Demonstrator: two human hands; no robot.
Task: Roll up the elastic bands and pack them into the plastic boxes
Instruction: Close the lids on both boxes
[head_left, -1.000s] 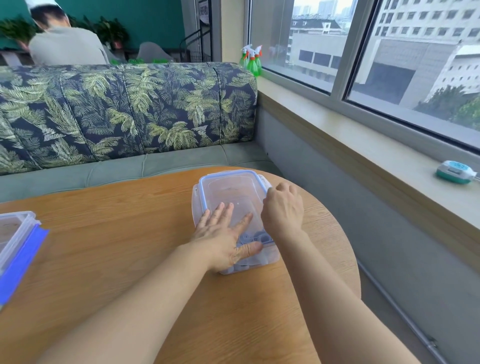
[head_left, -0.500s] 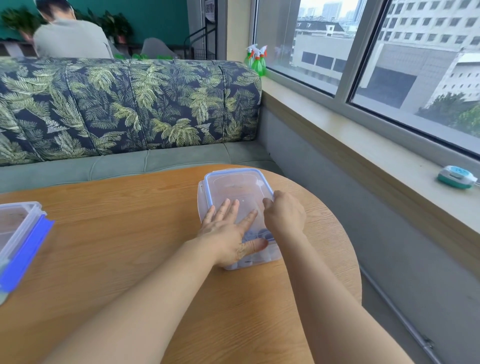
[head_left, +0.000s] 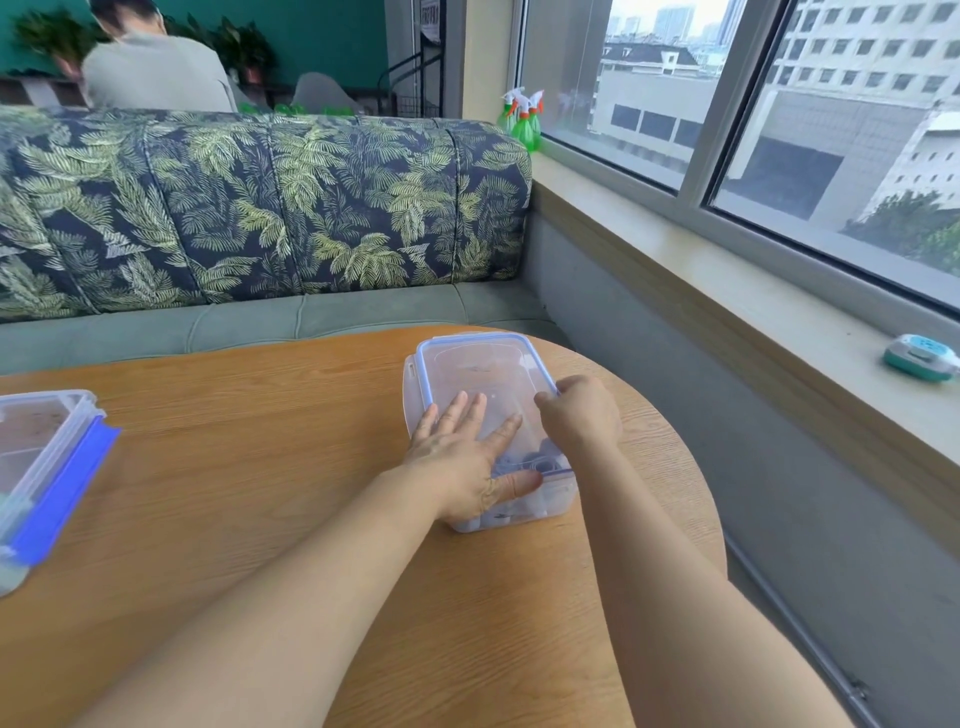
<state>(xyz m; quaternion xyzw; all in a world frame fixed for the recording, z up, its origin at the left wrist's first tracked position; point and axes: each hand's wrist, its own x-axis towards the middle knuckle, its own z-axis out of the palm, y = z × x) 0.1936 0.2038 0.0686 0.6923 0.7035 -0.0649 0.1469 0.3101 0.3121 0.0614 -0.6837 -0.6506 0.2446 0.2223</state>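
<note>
While the lid (head_left: 478, 364) is being fastened, the clear plastic box (head_left: 553, 501) sits right of centre in the frame, near the round edge of the wooden table (head_left: 260, 467), within easy reach of both arms. Dark rolled elastic bands (head_left: 537, 461) show through the plastic at the lower end of the box, so this box appears packed and closing it is judged to be the step in hand.

The left hand (head_left: 462, 457) lies flat on the lid with its fingers straight and slightly spread, holding nothing; it seems to press the lid down and keep the box from sliding. The right hand (head_left: 582, 415) is curled over the lid's right edge, thumb on the blue rim, probably working a side clip, though the clip itself is hidden beneath the fingers.

A second box (head_left: 36, 457) with a blue lid rests at the left edge of the frame, well apart from both hands.
</note>
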